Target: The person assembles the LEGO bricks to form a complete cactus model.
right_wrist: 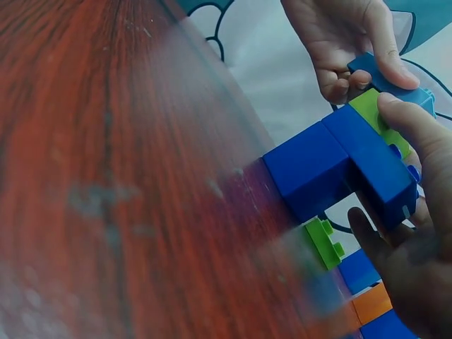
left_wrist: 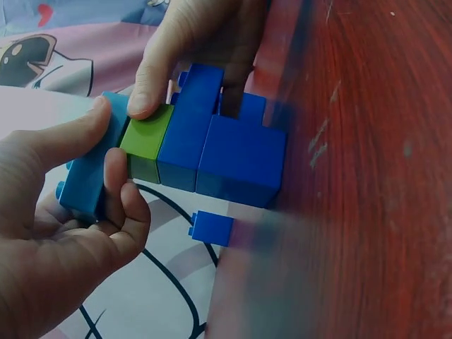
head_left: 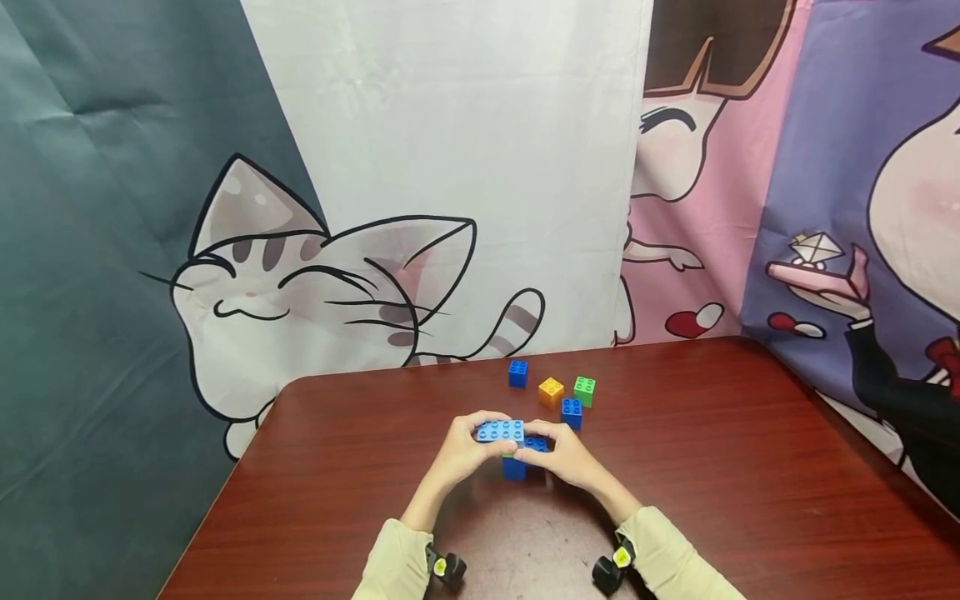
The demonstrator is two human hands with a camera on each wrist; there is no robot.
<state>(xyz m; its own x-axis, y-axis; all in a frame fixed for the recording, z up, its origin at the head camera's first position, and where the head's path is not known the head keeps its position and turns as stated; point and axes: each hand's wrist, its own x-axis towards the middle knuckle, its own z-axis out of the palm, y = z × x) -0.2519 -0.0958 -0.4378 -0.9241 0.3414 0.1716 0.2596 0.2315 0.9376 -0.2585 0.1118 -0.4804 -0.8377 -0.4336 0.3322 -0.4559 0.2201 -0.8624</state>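
In the head view my left hand [head_left: 463, 452] pinches a light blue building brick [head_left: 500, 431] by its left end, studs up. Below it is a stack: a lime green brick [left_wrist: 148, 141], a long dark blue brick [left_wrist: 189, 131], then a dark blue block [left_wrist: 241, 162] at the bottom. My right hand [head_left: 567, 454] grips the stack from the right, its thumb on the green brick. The light blue brick lies right against the green one; whether their studs are locked, I cannot tell. Another dark blue piece [left_wrist: 252, 107] shows behind the stack in the left wrist view.
Beyond the hands, loose small bricks stand on the brown table [head_left: 360, 467]: a blue one [head_left: 517, 374], a yellow-orange one [head_left: 551, 392], a green one [head_left: 585, 391] and a nearer blue one [head_left: 572, 413]. A printed cloth [head_left: 480, 150] hangs behind the table's far edge.
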